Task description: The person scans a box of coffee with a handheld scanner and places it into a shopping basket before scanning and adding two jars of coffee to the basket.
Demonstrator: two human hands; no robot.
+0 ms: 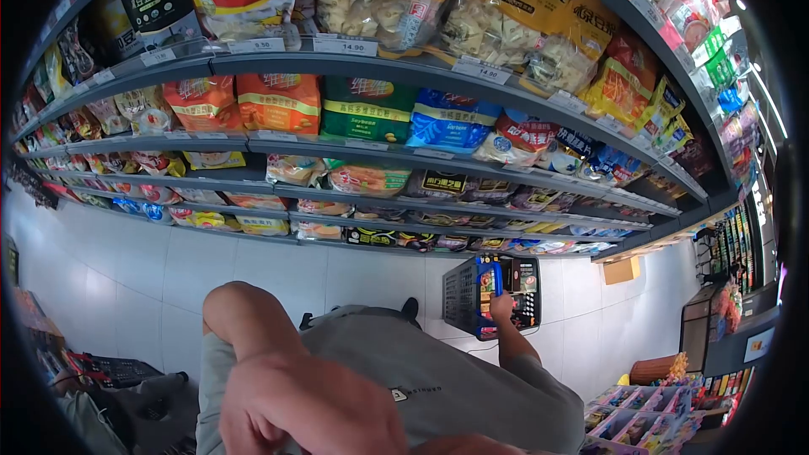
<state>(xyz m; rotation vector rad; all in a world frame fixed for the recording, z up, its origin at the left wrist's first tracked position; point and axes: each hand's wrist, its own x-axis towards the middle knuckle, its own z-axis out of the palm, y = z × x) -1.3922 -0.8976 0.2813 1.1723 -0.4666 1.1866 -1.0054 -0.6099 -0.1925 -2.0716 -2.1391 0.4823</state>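
Note:
My right hand [500, 308] is closed around the blue handle [490, 286] of a dark shopping basket [462, 293]. Several packages, one with red and green on it, lie inside the basket, which stands on the floor to my right. My left hand [308, 409] is raised close to the camera, large and somewhat blurred, with the elbow bent. Its back and knuckles face the view, while most of the fingers are hidden or cut off by the lower edge. Nothing held shows in it.
Ahead stands a long shelf [388, 149] packed with bagged soy milk powder and other food bags. A cardboard box [622, 270] sits on the floor at the right. Display racks [645, 413] stand at lower right. At lower left is another dark basket [126, 368] beside a person.

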